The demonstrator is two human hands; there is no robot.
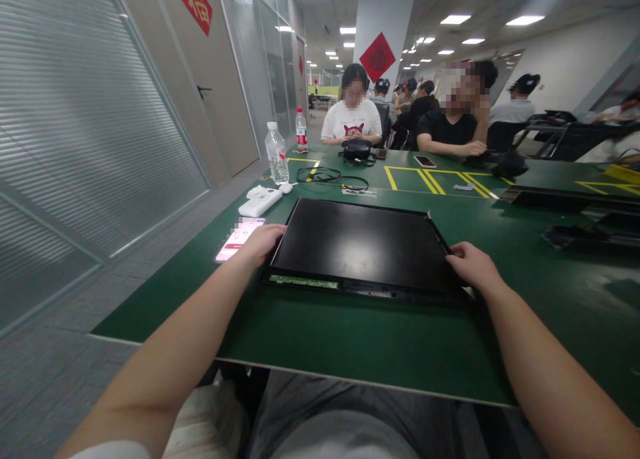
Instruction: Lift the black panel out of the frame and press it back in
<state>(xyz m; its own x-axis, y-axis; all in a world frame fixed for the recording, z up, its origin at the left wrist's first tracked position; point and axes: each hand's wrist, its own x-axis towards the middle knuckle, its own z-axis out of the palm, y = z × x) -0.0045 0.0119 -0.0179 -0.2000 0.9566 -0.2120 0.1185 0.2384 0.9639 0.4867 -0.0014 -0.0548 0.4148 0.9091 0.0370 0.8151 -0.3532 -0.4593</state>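
Observation:
A flat black display panel [363, 246] lies in front of me, screen side up, with a green circuit board strip [304, 282] along its near left edge. My left hand [264, 242] is closed on the panel's left edge, its fingertips partly hidden by the side. On the opposite side, my right hand [473, 264] grips the right edge, thumb uppermost and the other fingers mostly out of sight. A lit phone [240, 240] rests just left of my left hand. Beyond it sits a white device [261, 202], close to the panel's far left corner.
The green table [370, 342] bears a large water bottle [277, 154], a red-labelled bottle [301, 132] and black cables [333, 176]. Dark frame parts [575, 236] lie to the right. Two people sit across, near another phone [425, 161] and a black headset [357, 150].

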